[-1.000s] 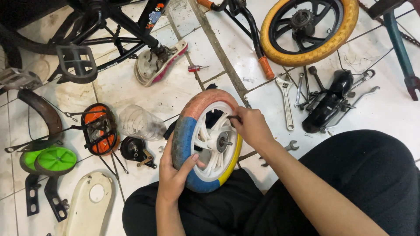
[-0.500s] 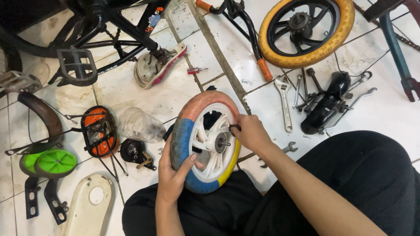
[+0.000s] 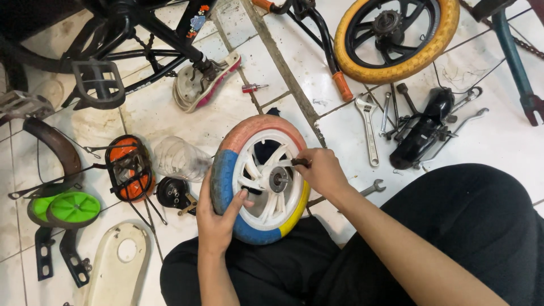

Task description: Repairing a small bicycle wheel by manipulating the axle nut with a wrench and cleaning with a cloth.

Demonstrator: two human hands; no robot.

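Right hand [image 3: 322,173] is curled shut around a thin dark tool [image 3: 297,162] — only its short tip pokes out past the fingers, too small to tell what kind it is. That tip points left, toward the middle of the small toy-bike wheel with the white plastic spokes and the pink, blue and yellow tyre [image 3: 260,178]. So the tool's long line runs left to right, flat across the wheel's face, and the grey metal hub [image 3: 279,180] sits just below and a bit left of the tip — near, but it is hard to say if they touch.

Left hand [image 3: 218,218] grips the wheel from the other side. Its palm wraps the blue part of the tyre and its fingertips [image 3: 242,195] press onto the white rim inside. Of the two hands, the right one is nearer the hub.

The wheel stands tilted on its edge between the person's knees, on black trousers [image 3: 481,226], with its open face turned up at the camera.

On the white tiled floor [image 3: 340,122] to the right, well apart from the hands, lie a silver adjustable wrench [image 3: 368,127] and a small silver spanner [image 3: 371,188]. To the left sit a clear plastic bottle [image 3: 178,160] and bright green training wheels [image 3: 71,208].
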